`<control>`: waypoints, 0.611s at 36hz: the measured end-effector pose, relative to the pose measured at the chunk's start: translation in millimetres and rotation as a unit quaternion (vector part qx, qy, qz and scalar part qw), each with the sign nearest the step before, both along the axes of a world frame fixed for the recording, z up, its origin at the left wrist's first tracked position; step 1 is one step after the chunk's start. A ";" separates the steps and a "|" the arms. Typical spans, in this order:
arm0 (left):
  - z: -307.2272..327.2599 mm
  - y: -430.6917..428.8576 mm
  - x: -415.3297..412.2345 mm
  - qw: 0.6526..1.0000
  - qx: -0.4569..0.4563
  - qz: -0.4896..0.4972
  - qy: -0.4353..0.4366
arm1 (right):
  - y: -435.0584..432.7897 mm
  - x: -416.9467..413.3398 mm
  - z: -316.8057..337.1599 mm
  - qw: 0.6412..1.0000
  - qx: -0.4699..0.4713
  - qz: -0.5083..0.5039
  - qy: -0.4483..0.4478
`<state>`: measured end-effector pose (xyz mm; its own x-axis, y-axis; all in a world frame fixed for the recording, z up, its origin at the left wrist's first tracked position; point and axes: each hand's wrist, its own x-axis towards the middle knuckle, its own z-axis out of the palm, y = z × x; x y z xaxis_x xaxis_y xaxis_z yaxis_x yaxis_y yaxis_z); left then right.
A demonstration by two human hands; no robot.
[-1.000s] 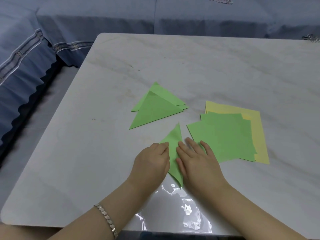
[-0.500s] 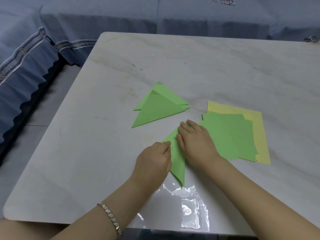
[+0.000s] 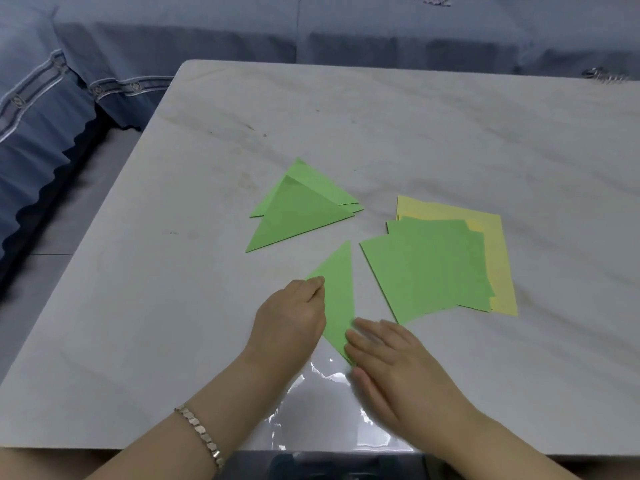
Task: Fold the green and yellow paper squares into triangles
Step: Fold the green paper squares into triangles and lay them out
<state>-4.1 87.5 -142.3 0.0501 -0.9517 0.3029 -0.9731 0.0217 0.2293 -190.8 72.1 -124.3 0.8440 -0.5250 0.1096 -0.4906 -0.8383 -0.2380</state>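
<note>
A green paper folded into a triangle (image 3: 338, 292) lies on the white marble table (image 3: 381, 133) in front of me. My left hand (image 3: 291, 320) rests on its left edge with a fingertip pressing the paper. My right hand (image 3: 384, 358) lies flat, fingers straight, on the triangle's near tip. Further back lie folded green triangles (image 3: 298, 213), one on top of another. To the right sits a stack of unfolded green squares (image 3: 429, 268) on top of yellow squares (image 3: 498, 258).
Blue covered seating (image 3: 104, 81) runs along the table's far and left sides. A glossy reflection (image 3: 311, 410) shows near the table's front edge. A silver bracelet (image 3: 201, 434) is on my left wrist.
My right hand has slid from the triangle's upper part down along its right edge to the near tip. My left hand has stayed on the left edge.
</note>
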 end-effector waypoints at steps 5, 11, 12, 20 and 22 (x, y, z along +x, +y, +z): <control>6.4 0.9 -1.3 0.999 0.029 0.015 0.008 | 10.8 -15.6 -1.0 0.999 0.010 0.036 -0.024; 21.0 -1.7 -5.6 0.991 0.116 0.045 0.046 | 9.9 -22.7 3.5 0.997 0.025 0.064 -0.026; 24.9 -3.4 -7.4 0.987 0.137 0.053 0.061 | 8.2 -23.3 4.5 0.997 0.029 0.072 -0.025; 45.4 -24.4 -18.0 0.933 0.309 0.170 0.064 | -32.2 -27.9 16.9 0.992 0.074 -0.013 -0.102; 47.7 -29.8 -15.0 0.912 0.343 0.196 0.112 | -43.2 -29.5 19.3 0.983 0.089 -0.076 -0.140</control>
<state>-19.2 57.7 -94.6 0.4149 -0.8087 -0.4170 -0.8018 -0.5416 0.2526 -220.3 29.0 -105.0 0.7040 -0.6748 0.2213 -0.5014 -0.6929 -0.5181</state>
